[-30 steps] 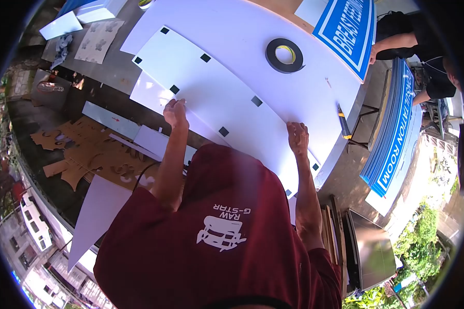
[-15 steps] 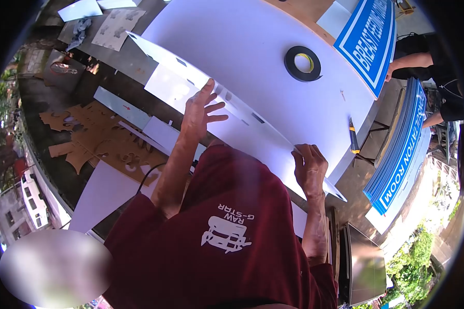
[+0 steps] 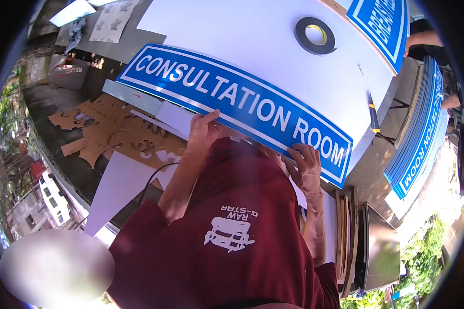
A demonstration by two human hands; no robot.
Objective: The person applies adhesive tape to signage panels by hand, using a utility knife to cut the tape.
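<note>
A long blue sign (image 3: pixel 232 105) with white letters reading CONSULTATION ROOM lies face up across the near edge of a white-topped table (image 3: pixel 216 26). Its near long edge is in my left hand (image 3: pixel 203 129), thumb on the face and fingers mostly hidden below. Further along the same edge, toward the sign's right end, my right hand (image 3: pixel 305 162) grips it with fingertips on the blue face. Beyond the sign, a roll of black tape (image 3: pixel 300 36) rests on the tabletop. A yellow-and-black utility knife (image 3: pixel 373 114) lies near the table's right side.
Another blue sign (image 3: pixel 384 28) lies at the far right corner. Beside the table is a stack of CONSULTATION ROOM signs (image 3: pixel 420 134), with another person's hand (image 3: pixel 451 101) at it. Brown cut-out board scraps (image 3: pixel 113 123) and white panels (image 3: pixel 116 185) are on the left.
The sign has turned from nearly edge-on, white back showing, to blue face up. My left hand, spread open before, has closed on its near edge. The view has shifted slightly.
</note>
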